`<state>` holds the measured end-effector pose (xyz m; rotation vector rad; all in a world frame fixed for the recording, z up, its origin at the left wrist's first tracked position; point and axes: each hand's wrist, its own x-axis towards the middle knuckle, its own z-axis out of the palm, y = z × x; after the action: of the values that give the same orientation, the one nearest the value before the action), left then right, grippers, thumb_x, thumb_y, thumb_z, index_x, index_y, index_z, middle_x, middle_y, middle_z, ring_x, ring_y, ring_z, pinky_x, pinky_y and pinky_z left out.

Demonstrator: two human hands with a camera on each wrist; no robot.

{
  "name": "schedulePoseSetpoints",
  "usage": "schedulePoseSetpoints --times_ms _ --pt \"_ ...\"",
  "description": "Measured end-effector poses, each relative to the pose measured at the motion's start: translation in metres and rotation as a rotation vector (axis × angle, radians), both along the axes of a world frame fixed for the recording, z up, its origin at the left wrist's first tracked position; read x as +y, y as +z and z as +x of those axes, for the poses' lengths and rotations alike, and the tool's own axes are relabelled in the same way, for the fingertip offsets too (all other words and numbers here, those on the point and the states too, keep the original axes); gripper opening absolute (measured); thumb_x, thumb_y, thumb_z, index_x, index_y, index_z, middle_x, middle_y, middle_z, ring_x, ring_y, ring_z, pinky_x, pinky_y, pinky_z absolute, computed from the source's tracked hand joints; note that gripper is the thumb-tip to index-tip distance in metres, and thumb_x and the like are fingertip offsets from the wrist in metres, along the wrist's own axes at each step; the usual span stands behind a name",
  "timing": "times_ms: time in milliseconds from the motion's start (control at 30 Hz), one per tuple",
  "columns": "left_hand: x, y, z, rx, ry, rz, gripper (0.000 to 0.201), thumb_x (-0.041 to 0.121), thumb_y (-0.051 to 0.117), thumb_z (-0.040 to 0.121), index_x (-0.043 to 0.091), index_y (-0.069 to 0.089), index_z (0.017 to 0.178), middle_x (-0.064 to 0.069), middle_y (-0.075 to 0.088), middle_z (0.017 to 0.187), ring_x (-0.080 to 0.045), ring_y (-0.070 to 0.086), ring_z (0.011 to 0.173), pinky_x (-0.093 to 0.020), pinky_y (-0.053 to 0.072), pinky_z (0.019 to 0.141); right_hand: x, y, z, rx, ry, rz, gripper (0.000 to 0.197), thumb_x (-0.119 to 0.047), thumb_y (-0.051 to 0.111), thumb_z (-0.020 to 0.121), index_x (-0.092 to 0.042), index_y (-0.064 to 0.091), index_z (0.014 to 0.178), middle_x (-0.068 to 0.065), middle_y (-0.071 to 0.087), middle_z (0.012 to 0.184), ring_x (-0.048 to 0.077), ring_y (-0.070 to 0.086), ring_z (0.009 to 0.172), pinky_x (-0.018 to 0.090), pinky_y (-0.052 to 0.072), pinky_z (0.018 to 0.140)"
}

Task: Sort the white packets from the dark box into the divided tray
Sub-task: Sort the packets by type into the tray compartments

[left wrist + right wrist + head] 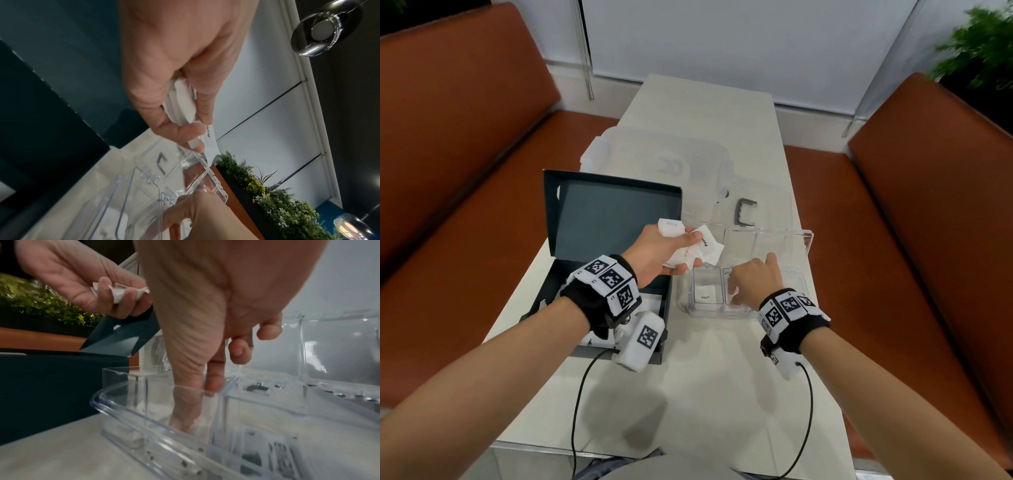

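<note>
The dark box [613, 212] stands open at the left of the table, with white packets [652, 303] partly hidden under my left wrist. My left hand [685, 253] hovers between box and tray and grips a bunch of white packets [702, 246], also seen in the wrist views [180, 100] [119, 292]. The clear divided tray [715, 313] sits to the right. A packet marked Sugar [707, 294] lies in its leftmost front compartment. My right hand [736, 294] reaches into the compartment beside it. Its thumb [185, 421] touches a white packet [202, 422] on the floor there, the other fingers loose above.
The tray's clear lid [767, 240] lies open behind it. A grey clip [744, 212] and a large translucent lid [671, 164] lie farther back. Brown benches [465, 154] flank the narrow table. Cables [578, 404] trail from both wrists over the near edge.
</note>
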<state>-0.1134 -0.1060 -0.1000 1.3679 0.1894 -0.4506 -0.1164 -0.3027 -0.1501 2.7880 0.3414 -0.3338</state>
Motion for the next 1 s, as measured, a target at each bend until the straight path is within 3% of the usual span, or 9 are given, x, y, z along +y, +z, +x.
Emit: schedulePoseSetpoints --times_ms 233,400,500,600,667,733,800,867,1000 --pt "0.002 -0.002 0.001 0.006 0.013 -0.01 0.014 0.018 0.076 0.084 0.014 0.066 0.094 -0.016 0.075 0.094 -0.03 0.072 0.074 -0.024 0.05 0.047 0.001 -0.003 -0.002 -0.025 -0.019 0.107 0.02 -0.049 0.067 0.079 -0.035 0.068 0.092 -0.011 0.063 0.084 0.016 0.056 0.096 0.04 0.025 0.089" --pt "0.002 -0.004 0.001 0.021 0.013 -0.016 0.014 0.018 0.076 0.084 0.014 0.066 0.094 -0.017 0.075 0.093 -0.031 0.072 0.076 -0.024 0.05 0.046 -0.012 0.019 -0.003 -0.035 -0.117 0.373 0.017 -0.048 0.07 0.078 -0.04 0.068 0.092 -0.016 0.058 0.076 0.011 0.056 0.086 0.035 0.023 0.081" --pt "-0.001 -0.004 0.002 0.022 0.003 -0.011 0.015 0.018 0.076 0.084 0.014 0.066 0.094 -0.017 0.075 0.093 -0.031 0.072 0.077 -0.024 0.049 0.046 -0.019 0.04 -0.004 -0.127 -0.146 0.572 0.007 -0.041 0.065 0.085 -0.038 0.07 0.09 -0.016 0.058 0.073 0.01 0.058 0.08 0.035 0.031 0.082" --pt "-0.006 -0.004 0.002 0.015 -0.016 0.001 0.017 0.018 0.077 0.083 0.014 0.067 0.095 -0.015 0.075 0.092 -0.028 0.072 0.073 -0.024 0.05 0.046 -0.016 0.058 -0.003 -0.241 -0.167 0.89 0.013 -0.036 0.062 0.089 -0.032 0.071 0.097 -0.015 0.06 0.074 0.002 0.051 0.062 0.029 0.043 0.074" --pt "-0.01 -0.003 0.002 -0.007 -0.046 0.017 0.022 0.019 0.077 0.082 0.013 0.068 0.101 -0.013 0.075 0.093 -0.026 0.072 0.072 -0.023 0.051 0.048 -0.01 0.068 -0.003 -0.237 -0.187 1.064 0.02 -0.04 0.065 0.087 -0.03 0.07 0.104 -0.016 0.062 0.076 -0.003 0.054 0.064 0.02 0.042 0.066" --pt "-0.012 -0.002 0.002 -0.034 -0.079 0.026 0.027 0.022 0.078 0.082 0.013 0.068 0.104 -0.011 0.075 0.095 -0.025 0.073 0.074 -0.023 0.051 0.05 -0.005 0.073 -0.004 -0.113 -0.211 1.126 0.033 -0.044 0.07 0.082 -0.029 0.066 0.11 -0.012 0.068 0.081 0.001 0.061 0.07 0.016 0.045 0.067" --pt "-0.014 0.0 0.001 -0.047 -0.095 0.019 0.027 0.022 0.079 0.081 0.014 0.068 0.104 -0.011 0.076 0.095 -0.025 0.073 0.075 -0.023 0.052 0.051 -0.004 0.071 -0.005 -0.032 -0.245 1.166 0.032 -0.035 0.077 0.078 -0.021 0.068 0.106 -0.003 0.071 0.076 0.004 0.064 0.065 0.017 0.047 0.065" --pt "-0.016 0.001 0.002 -0.041 -0.1 -0.002 0.021 0.017 0.078 0.081 0.016 0.069 0.101 -0.012 0.075 0.096 -0.026 0.073 0.077 -0.023 0.052 0.05 -0.006 0.067 -0.005 -0.043 -0.313 1.247 0.019 -0.022 0.078 0.078 -0.014 0.071 0.094 -0.001 0.069 0.064 0.004 0.061 0.055 0.015 0.044 0.058" --pt "-0.014 0.0 0.004 -0.044 -0.109 -0.018 0.02 0.004 0.075 0.082 0.018 0.071 0.096 -0.012 0.075 0.098 -0.027 0.074 0.078 -0.024 0.052 0.05 -0.014 0.066 -0.007 -0.034 -0.422 1.384 0.006 -0.015 0.075 0.081 -0.016 0.069 0.083 -0.005 0.065 0.055 0.002 0.057 0.047 0.01 0.041 0.049"
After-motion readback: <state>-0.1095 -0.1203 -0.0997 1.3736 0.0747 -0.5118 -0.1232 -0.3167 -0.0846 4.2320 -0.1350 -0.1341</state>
